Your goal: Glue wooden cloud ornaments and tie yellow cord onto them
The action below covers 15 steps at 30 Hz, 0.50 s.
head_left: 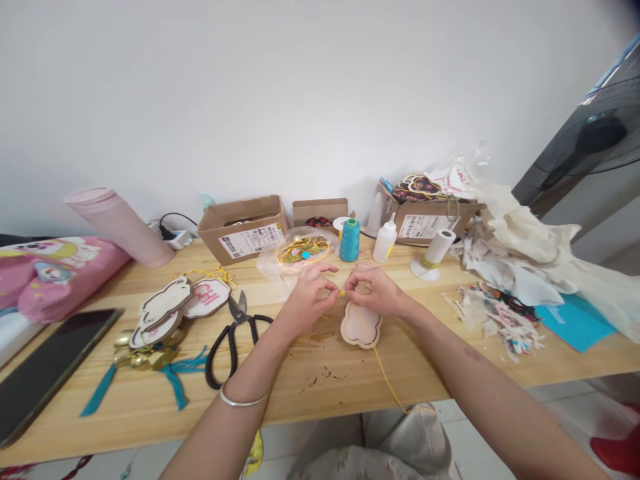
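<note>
Just above the table, my left hand [316,293] and my right hand [373,288] meet with a yellow cord [342,294] pinched between their fingertips. Both hands are closed at thumb and forefinger, the other fingers loosely curled. A flower-shaped wooden plaque [360,325] with a pale face hangs or rests under my right hand. From its lower edge another length of yellow cord [387,380] runs down over the table's front edge to my lap. Black-handled scissors [239,327] lie open beside my left forearm.
Finished-looking plaques [165,303] with teal tassels lie left, near a phone [55,360]. Behind stand cardboard boxes [245,230], a teal thread spool [349,241], a glue bottle [385,240] and a white roll [439,250]. Fabric scraps [500,319] lie right.
</note>
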Tool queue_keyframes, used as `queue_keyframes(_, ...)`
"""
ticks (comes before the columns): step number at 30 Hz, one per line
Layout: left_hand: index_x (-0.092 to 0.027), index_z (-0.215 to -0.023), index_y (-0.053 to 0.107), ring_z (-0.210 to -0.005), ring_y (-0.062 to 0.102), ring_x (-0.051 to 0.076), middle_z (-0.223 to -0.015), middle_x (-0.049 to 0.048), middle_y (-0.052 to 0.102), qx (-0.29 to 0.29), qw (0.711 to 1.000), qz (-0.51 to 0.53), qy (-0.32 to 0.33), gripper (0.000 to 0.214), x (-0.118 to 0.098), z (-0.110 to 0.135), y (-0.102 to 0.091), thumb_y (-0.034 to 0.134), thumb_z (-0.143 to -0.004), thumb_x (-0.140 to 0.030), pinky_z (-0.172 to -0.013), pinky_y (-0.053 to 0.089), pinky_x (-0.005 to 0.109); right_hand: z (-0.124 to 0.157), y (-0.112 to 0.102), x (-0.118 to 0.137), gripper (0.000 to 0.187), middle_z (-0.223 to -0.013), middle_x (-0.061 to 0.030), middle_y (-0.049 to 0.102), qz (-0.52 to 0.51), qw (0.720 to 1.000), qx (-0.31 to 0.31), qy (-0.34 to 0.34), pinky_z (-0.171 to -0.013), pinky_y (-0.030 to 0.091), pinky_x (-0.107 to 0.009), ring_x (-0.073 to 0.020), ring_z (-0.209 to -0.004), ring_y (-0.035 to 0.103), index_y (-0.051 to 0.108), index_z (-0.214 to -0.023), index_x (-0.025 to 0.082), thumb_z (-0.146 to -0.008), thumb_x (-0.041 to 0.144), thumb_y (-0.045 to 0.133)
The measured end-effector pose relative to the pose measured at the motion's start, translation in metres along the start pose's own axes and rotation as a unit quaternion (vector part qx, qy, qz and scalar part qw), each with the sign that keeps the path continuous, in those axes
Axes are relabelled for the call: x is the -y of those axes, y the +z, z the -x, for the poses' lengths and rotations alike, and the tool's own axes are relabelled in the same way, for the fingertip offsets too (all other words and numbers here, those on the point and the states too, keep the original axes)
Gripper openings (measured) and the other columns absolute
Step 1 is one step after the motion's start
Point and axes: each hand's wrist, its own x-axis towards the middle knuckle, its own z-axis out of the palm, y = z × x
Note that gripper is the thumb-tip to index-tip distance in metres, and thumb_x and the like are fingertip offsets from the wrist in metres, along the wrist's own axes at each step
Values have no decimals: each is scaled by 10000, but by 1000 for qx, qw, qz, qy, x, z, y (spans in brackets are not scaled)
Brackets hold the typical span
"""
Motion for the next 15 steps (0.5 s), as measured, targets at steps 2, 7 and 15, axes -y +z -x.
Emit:
queue_keyframes(2, -179, -695, 595, -1075, 439, 201, -1092, 67, 532, -1, 998, 34, -52, 143, 0, 0, 0, 492, -768, -246, -959, 298, 404, 0, -2, 2, 75, -621, 2, 576, -39, 998, 3, 40, -613, 400, -234, -108, -617, 510, 553, -602, 159, -657, 138, 507)
queue_keyframes(7, -200, -863, 604, -1133, 414, 182, -1168, 62, 495, -2, 991, 109, -74, 196, -1, 1, 0, 434, -813, -282, -976, 297, 381, 1, -4, 7, 65, -616, 15, 550, -95, 990, 22, 101, -552, 394, -212, -93, -569, 491, 535, -616, 158, -658, 174, 489)
queue_keyframes(15, -210, -801, 615, -1136, 409, 192, -1180, 54, 478, 13, 995, 86, -54, 141, -5, 2, 2, 535, -759, -318, -983, 300, 381, 1, -2, 6, 70, -642, 15, 549, -97, 991, 22, 85, -567, 384, -203, -89, -598, 486, 541, -642, 152, -657, 177, 478)
